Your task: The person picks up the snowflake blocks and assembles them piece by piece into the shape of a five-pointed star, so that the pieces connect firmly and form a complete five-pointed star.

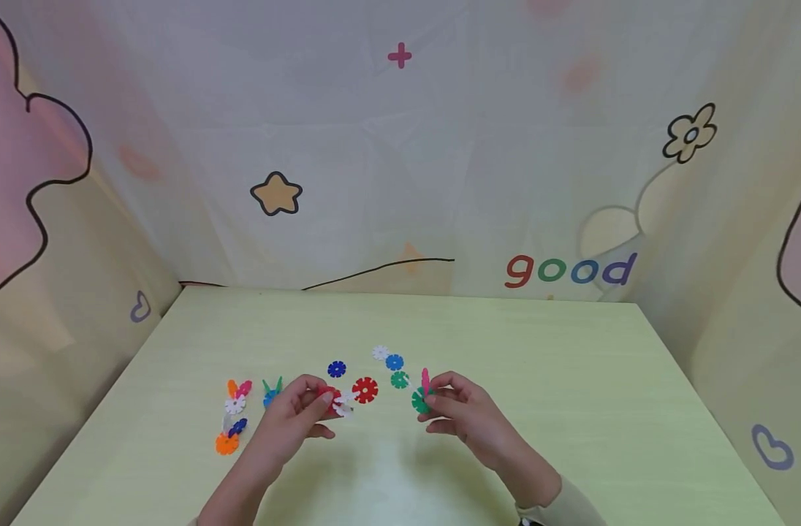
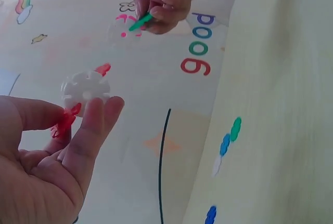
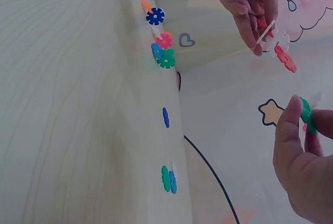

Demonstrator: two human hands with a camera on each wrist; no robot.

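Observation:
My left hand [image 1: 295,413] pinches a red notched snowflake disc [image 2: 63,125] between thumb and fingers. White snowflake discs [image 2: 86,90] are slotted onto it, with a second red disc [image 1: 365,390] at the far end of the joined piece. Across from it, my right hand [image 1: 462,416] pinches a green snowflake disc [image 3: 308,115], to which a pink disc [image 1: 425,380] and a white disc [image 3: 316,99] are attached. Both joined pieces are held above the table, apart from each other.
Loose dark blue [image 1: 337,369], white [image 1: 380,353], light blue [image 1: 395,362] and green discs [image 1: 400,379] lie on the table [image 1: 571,409] beyond the hands. Left of them are a joined multicoloured piece [image 1: 226,443] and a blue-and-green one [image 1: 271,397]. A printed curtain [image 1: 348,146] hangs behind.

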